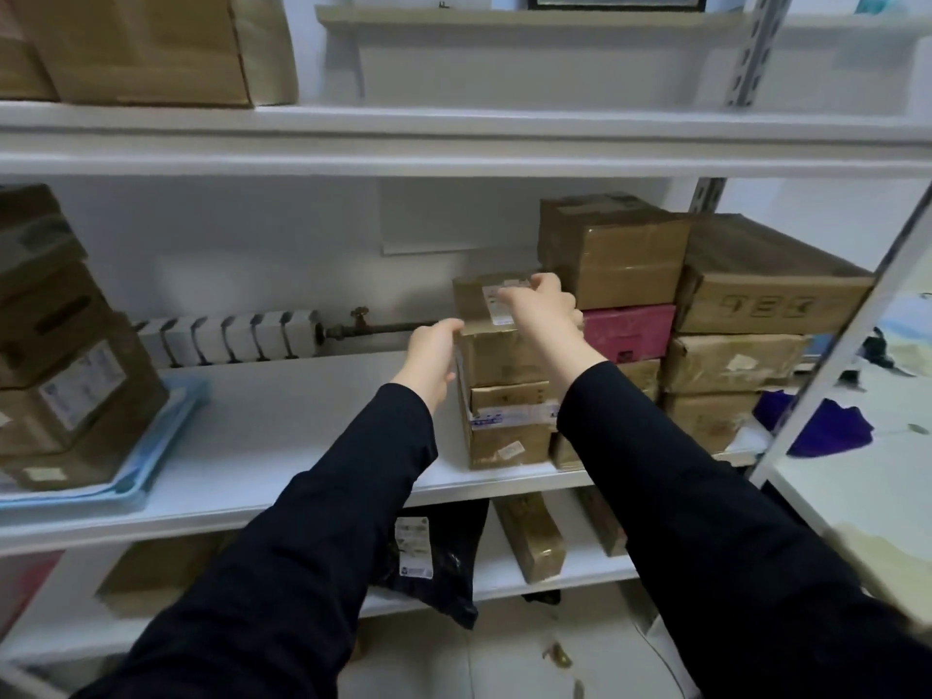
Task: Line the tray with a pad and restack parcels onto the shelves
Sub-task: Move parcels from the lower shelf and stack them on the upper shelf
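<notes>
Here, left hand (pixel 433 345) and right hand (pixel 547 305) tight on top parcel (pixel 504 358) of two stacked; one tray (pixel 151 461) aside.

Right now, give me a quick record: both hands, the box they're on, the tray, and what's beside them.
left hand: fingers hold the top box at its left edge
right hand: grips the same box's top
top box: sits on a second box, middle shelf
tray: blue, far left, stacked boxes on it
right side: brown boxes, one pink box
</notes>
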Demonstrator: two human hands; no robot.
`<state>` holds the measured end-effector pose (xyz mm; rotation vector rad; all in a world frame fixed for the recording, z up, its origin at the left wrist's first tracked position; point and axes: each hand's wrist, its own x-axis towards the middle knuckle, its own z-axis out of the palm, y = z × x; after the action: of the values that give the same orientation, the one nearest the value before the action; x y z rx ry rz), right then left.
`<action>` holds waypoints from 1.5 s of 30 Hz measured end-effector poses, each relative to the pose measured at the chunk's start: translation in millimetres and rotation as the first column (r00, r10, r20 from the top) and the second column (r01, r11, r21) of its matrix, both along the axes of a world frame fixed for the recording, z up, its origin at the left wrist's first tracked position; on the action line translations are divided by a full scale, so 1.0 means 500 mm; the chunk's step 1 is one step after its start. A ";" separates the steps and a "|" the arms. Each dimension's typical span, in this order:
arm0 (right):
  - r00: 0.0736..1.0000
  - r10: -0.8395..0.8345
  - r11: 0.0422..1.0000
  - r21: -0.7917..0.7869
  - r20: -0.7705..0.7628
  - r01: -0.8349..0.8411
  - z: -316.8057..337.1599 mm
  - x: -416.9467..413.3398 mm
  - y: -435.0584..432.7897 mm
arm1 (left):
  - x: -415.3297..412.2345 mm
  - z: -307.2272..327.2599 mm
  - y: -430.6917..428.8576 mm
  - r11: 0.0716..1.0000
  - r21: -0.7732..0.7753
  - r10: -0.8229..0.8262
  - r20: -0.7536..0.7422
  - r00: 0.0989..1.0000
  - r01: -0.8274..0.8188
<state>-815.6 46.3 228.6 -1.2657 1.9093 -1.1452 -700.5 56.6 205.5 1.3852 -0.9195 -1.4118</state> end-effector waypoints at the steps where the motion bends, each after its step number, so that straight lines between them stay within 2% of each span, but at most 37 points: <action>1: 1.000 -0.019 1.000 0.019 -0.017 0.019 -0.009 -0.017 -0.005 | -0.012 -0.007 -0.002 1.000 0.020 -0.002 0.002 1.000 0.002; 4: 0.997 -0.073 0.994 0.080 0.006 0.072 -0.034 -0.071 -0.019 | -0.046 -0.025 -0.009 0.995 0.069 -0.067 0.002 0.998 0.066; 7: 0.993 -0.045 0.991 0.127 0.106 0.031 -0.057 -0.107 -0.031 | -0.069 -0.035 -0.009 0.988 0.119 -0.094 -0.065 0.993 0.101; 10: 0.977 0.017 0.992 0.119 0.214 -0.044 -0.072 -0.124 -0.036 | -0.078 -0.049 -0.016 0.983 0.170 -0.048 -0.108 0.993 0.066; 13: 0.969 0.051 0.992 0.098 0.244 -0.076 -0.074 -0.127 -0.035 | -0.069 -0.062 -0.030 0.984 0.178 0.006 -0.117 0.993 0.015; 17: 0.948 0.114 0.992 0.023 0.298 -0.127 -0.061 -0.112 -0.025 | -0.026 -0.052 -0.037 0.992 0.093 0.104 -0.253 0.962 -0.083; 22: 0.904 0.143 0.990 -0.043 0.402 -0.137 -0.028 -0.063 -0.026 | 0.066 -0.011 -0.018 0.986 0.064 0.164 -0.279 0.946 -0.152; 28: 0.955 0.096 0.994 -0.081 0.280 -0.076 0.038 0.009 -0.009 | 0.178 0.056 0.014 0.988 0.027 0.154 -0.268 0.951 -0.153; 31: 0.933 0.140 0.985 -0.141 0.331 -0.098 0.062 0.041 -0.004 | 0.224 0.089 0.026 0.989 -0.025 0.141 -0.201 0.969 -0.149; 33: 0.911 0.166 0.979 -0.177 0.378 -0.105 0.084 0.064 0.003 | 0.250 0.117 0.038 0.986 -0.081 0.139 -0.059 0.989 -0.143; 35: 0.882 0.186 0.976 -0.185 0.434 -0.115 0.101 0.078 0.008 | 0.267 0.146 0.058 0.986 -0.148 0.091 0.130 0.987 -0.071; 37: 0.851 0.229 0.966 -0.215 0.472 -0.141 0.117 0.091 0.007 | 0.291 0.175 0.081 0.976 -0.209 -0.029 0.174 0.984 0.066; 40: 0.820 0.302 0.944 -0.271 0.485 -0.188 0.141 0.114 0.007 | 0.325 0.211 0.110 0.936 -0.308 -0.185 -0.017 0.983 0.171; 42: 0.821 0.351 0.920 -0.329 0.450 -0.213 0.165 0.136 0.017 | 0.347 0.234 0.126 0.929 -0.358 -0.164 -0.162 0.973 0.097; 45: 0.855 0.385 0.876 -0.431 0.349 -0.218 0.210 0.160 0.030 | 0.381 0.266 0.142 0.910 -0.415 -0.122 -0.237 0.964 0.014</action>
<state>-735.7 61.5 333.8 -1.3205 1.1477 -1.5113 -509.8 127.5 338.3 0.8391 -1.0278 -1.3177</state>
